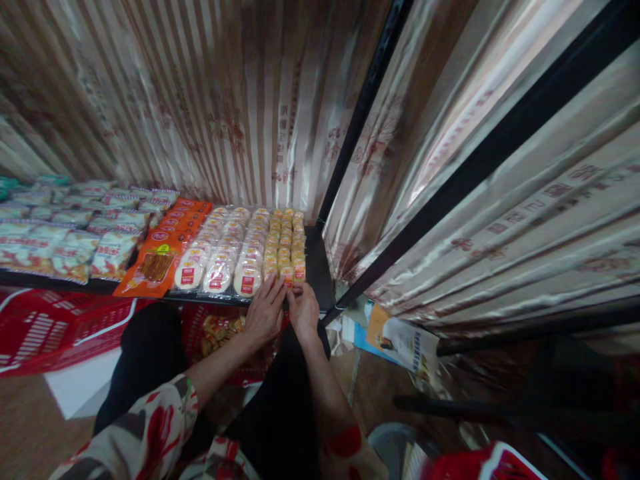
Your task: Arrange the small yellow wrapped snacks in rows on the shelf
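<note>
Small yellow snack packets (284, 241) stand in tight rows near the right end of a black shelf (316, 263). My left hand (267, 310) reaches to the front of these rows, its fingers stretched out and touching the front packets. Close beside it, my right hand (303, 310) has its fingers bent around the lower front of the rightmost row, at a yellow packet; its fingertips are partly hidden. Left of the yellow rows lie round white wrapped cakes (218, 275) with red labels, in overlapping rows.
Orange snack bags (163, 257) and white-and-blue bags (70, 250) fill the shelf's left. Red baskets (60, 327) sit below its front edge. Black posts (363, 110) and a striped curtain (200, 100) bound the back and right. A printed leaflet (400, 340) lies on the floor.
</note>
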{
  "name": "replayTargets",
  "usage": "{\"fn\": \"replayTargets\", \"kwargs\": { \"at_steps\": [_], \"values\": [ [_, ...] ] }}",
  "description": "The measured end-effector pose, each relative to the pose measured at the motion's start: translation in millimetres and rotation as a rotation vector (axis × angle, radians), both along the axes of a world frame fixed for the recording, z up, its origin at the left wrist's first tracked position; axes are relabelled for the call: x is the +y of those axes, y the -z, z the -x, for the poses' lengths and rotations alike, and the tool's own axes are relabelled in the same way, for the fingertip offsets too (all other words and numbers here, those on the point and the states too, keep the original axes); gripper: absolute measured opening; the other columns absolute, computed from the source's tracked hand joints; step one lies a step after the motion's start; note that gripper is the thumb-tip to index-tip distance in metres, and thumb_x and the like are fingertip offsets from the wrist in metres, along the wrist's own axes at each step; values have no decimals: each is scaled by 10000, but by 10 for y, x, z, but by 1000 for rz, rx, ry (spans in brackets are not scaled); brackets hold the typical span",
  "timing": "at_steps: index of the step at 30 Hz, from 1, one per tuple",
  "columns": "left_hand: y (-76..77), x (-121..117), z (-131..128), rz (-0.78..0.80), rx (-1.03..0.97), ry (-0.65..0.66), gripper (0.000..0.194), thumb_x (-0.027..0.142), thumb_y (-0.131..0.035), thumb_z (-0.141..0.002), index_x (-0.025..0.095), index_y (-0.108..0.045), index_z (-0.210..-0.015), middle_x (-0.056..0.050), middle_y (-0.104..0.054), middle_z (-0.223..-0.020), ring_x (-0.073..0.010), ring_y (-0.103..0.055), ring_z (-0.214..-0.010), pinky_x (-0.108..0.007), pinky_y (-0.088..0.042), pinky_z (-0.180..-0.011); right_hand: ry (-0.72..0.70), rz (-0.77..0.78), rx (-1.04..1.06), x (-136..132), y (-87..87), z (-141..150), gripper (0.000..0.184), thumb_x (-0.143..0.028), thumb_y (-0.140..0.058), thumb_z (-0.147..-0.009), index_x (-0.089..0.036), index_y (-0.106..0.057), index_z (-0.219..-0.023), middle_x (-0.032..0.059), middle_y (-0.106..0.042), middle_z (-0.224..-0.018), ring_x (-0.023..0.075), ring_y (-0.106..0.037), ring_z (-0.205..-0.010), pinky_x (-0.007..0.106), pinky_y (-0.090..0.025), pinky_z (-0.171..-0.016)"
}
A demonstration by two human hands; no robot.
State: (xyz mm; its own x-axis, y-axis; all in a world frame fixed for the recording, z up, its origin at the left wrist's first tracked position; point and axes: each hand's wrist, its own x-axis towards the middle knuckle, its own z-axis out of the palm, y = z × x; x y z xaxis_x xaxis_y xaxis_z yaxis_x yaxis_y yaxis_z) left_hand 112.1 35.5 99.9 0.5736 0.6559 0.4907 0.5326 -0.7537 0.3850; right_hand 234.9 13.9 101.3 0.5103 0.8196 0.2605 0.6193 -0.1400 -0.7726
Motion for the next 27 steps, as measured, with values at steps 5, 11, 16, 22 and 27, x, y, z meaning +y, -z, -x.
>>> {"fn": "replayTargets", "kwargs": {
  "at_steps": [5,11,16,22,27],
  "values": [
    [113,8,24,-101,68,-2,622,42,-419,-784,75,-411,-1405,-152,-397,-1494,-260,-171,-1465,-503,-302,-1153,-21,3,53,-17,-21,-4,230,-302,-526,-849,-148,-629,-983,82,-633,-927,139,-581,-610,289,-497,-642],
    [184,6,49,-146,102,23,662,34,-415,-777,91,-370,-1435,-142,-380,-1507,-259,-142,-1471,-503,-297,-1152,-23,-13,114,-35,-4,-12,221,-277,-525,-838,-146,-634,-980,80,-627,-929,131,-595,-601,288,-514,-641],
    [206,13,47,-161,112,24,665,36,-413,-770,74,-366,-1432,-157,-389,-1499,-259,-163,-1467,-502,-300,-1147,-52,7,107,-31,4,-20,215,-244,-511,-840,-151,-633,-991,69,-632,-915,130,-610,-626,280,-518,-650],
    [215,1,45,-185,98,21,635,35,-413,-772,56,-394,-1406,-173,-401,-1487,-260,-146,-1470,-504,-301,-1147,-27,-49,136,-52,35,-18,237,-239,-503,-833,-139,-621,-1013,88,-617,-942,133,-610,-641,289,-529,-672],
    [247,-34,88,-203,68,37,626,25,-407,-770,57,-400,-1395,-182,-400,-1484,-260,-137,-1472,-512,-326,-1133,3,-109,150,-87,88,-7,242,-268,-493,-838,-146,-607,-1012,84,-589,-937,130,-589,-635,297,-535,-669]
  ]
}}
